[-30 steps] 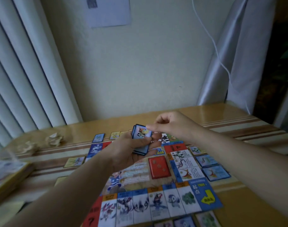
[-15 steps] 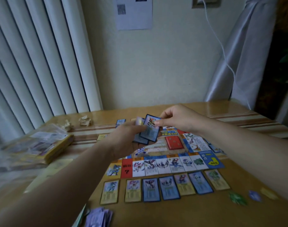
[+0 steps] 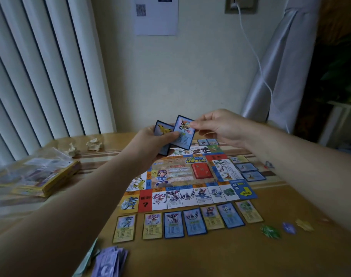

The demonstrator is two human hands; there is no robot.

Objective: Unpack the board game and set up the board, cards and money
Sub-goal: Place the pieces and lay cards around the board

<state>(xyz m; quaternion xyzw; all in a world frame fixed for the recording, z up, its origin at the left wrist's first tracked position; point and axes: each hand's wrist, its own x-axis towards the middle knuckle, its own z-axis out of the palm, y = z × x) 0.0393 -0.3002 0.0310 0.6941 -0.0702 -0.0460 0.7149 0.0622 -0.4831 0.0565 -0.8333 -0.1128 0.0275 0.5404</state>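
The game board [image 3: 182, 170] lies unfolded on the wooden table [image 3: 230, 256], a red card deck [image 3: 202, 170] on its middle. My left hand [image 3: 152, 144] grips a small stack of blue-edged cards [image 3: 163, 131] above the board's far side. My right hand [image 3: 220, 126] pinches the top corner of one blue card [image 3: 184, 134] lifted off that stack. Several property cards [image 3: 190, 221] lie in a row along the board's near edge, and more cards [image 3: 248, 170] line its right edge. Purple paper money [image 3: 108, 262] is heaped at the front.
The yellow game box [image 3: 48, 180] with clear plastic wrapping sits at the left. Two crumpled paper balls [image 3: 93, 144] lie at the back left. Small coloured tokens [image 3: 286, 228] are scattered at the front right. White blinds, a wall and a curtain stand behind the table.
My head has tilted back, so more of the near table shows. My right hand has drawn one card up and to the right off the stack in my left hand.
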